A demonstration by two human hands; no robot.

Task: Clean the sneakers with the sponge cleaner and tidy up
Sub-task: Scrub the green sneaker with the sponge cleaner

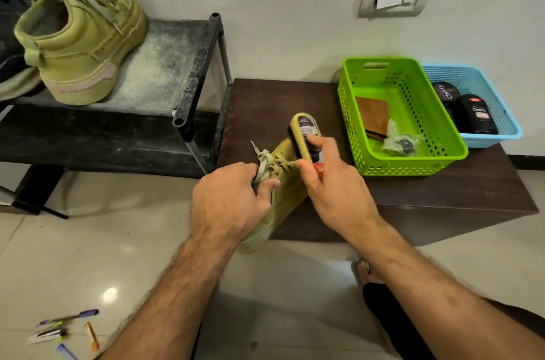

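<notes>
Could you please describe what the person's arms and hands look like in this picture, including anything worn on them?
Both forearms are bare and hairy, with no sleeves reaching into view. The left hand and the right hand wear no gloves, and no rings, watch or bracelet show on the visible fingers or wrists. The fingernails look short and unpainted. No markings or tattoos are visible on either arm.

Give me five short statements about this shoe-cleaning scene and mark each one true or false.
1. The left hand grips the sneaker at its laces. True.
2. The right hand is empty. False: it holds the sponge cleaner against the sneaker.
3. The other sneaker lies on the floor. False: it stands on the shoe rack.
4. A brown wallet lies in the green basket. True.
5. The blue basket holds pens. False: dark polish containers.
</notes>
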